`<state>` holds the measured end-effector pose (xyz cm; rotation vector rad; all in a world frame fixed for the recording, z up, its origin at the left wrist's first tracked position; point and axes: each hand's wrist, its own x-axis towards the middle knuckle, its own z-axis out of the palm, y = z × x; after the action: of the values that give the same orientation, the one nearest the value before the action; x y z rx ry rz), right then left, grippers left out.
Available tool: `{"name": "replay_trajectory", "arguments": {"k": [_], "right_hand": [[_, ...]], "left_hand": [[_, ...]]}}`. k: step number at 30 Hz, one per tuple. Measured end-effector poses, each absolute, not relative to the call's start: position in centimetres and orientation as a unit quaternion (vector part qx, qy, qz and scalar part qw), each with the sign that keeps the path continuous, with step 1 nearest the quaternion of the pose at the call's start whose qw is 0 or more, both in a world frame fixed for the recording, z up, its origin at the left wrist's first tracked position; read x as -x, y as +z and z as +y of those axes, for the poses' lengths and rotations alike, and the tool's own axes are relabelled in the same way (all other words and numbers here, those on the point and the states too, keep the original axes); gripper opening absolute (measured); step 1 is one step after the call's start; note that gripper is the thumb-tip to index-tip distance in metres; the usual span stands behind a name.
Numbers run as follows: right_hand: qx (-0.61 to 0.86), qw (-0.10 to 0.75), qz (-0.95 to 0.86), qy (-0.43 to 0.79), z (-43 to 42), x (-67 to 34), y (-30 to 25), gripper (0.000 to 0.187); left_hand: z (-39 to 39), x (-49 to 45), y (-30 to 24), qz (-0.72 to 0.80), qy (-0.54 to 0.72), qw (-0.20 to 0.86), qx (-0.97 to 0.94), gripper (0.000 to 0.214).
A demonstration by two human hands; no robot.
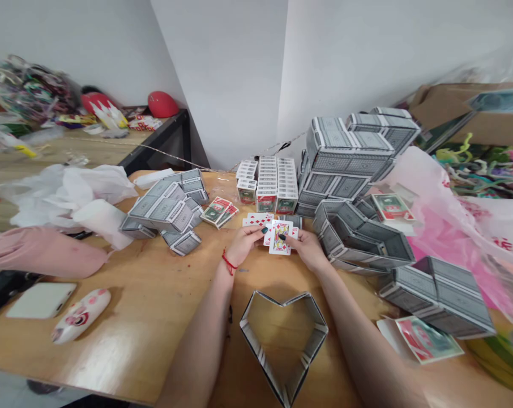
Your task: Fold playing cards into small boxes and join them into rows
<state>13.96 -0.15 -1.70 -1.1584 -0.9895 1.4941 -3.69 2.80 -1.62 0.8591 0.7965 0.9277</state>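
My left hand [247,245] pinches playing cards at the middle of the table, with a red cord on its wrist. From the other side my right hand [305,247] grips a face card [281,241] that overlaps them, thumb on its front. Behind the left fingers a few red-suit cards [259,219] are spread face up; whether they lie on the table or are held I cannot tell. Between my forearms stands a heart-shaped frame [318,306] folded from cards, open in the middle.
Rows of boxed card decks [266,181] stand at the back. Folded-card blocks [345,147] are stacked behind right, with more card frames [367,241] before them. At left are another card structure [161,204], a pink pouch [44,252] and a white oval object [81,316].
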Motion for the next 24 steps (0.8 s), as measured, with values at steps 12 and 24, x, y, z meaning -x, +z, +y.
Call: {"name": "replay_trajectory", "arguments": {"k": [12,24], "right_hand": [[0.486,0.488,-0.407,0.6,-0.2,-13.8,-2.0,0.034],[0.507,0.494,-0.427,0.562,-0.1,-13.5,-3.0,0.036]], "left_hand": [[2.1,4.4,-0.5,0.351,0.356,0.777,-0.383,0.03],[2.2,2.5,-0.2,0.43,0.36,0.696,-0.449,0.036]]}}
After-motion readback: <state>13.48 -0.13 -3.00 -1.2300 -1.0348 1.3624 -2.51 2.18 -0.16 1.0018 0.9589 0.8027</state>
